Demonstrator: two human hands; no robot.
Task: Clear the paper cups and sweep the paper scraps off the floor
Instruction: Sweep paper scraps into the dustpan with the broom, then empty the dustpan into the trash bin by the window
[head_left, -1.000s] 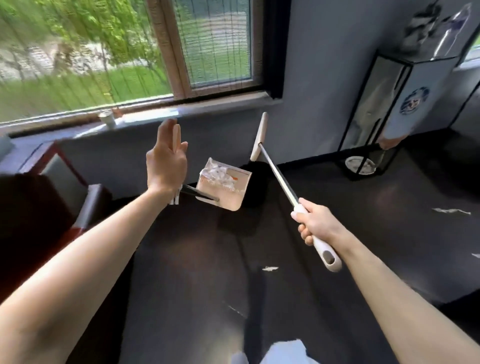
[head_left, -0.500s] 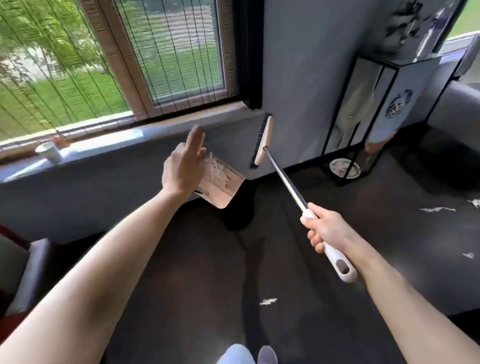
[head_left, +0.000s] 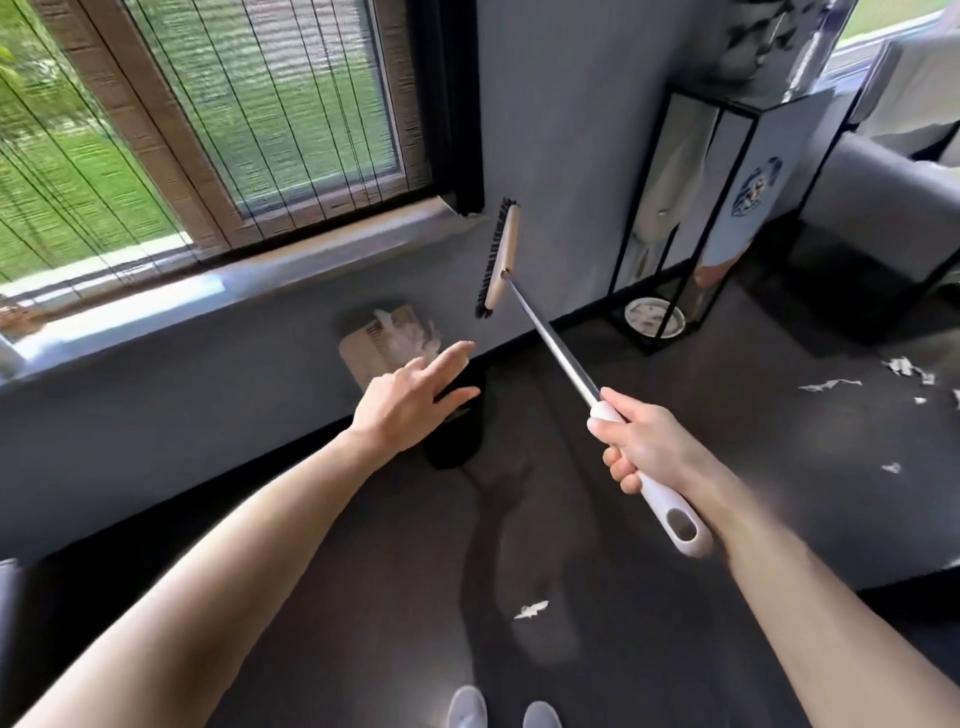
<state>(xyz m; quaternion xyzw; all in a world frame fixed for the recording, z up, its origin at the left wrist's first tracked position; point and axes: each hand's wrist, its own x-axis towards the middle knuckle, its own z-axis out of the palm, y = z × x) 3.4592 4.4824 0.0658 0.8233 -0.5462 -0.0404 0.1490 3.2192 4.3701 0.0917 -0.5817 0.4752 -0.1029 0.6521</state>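
Observation:
My right hand (head_left: 641, 441) grips the white handle of a long broom (head_left: 550, 343). Its wooden head with black bristles (head_left: 498, 260) is lifted off the floor in front of the grey wall. My left hand (head_left: 405, 405) reaches forward with index finger and thumb stretched out. Just beyond it a beige dustpan (head_left: 363, 348) hangs in the air with white paper scraps (head_left: 408, 332) in it; the grip on its handle is hidden under the hand. One scrap (head_left: 531, 610) lies on the dark floor near my feet, and several more scraps (head_left: 831, 384) lie at the right.
A black bin-like shape (head_left: 454, 441) stands on the floor below the dustpan, against the wall. A black-framed glass stand (head_left: 717, 218) with a plate (head_left: 653, 318) at its base stands to the right. A window sill (head_left: 208, 291) runs along the left, and a grey sofa (head_left: 883, 208) is at far right.
The view has swung right along the wall. My left hand has dropped and its fingers now point forward, with the dustpan lower and beyond it. The broom stays raised in my right hand.

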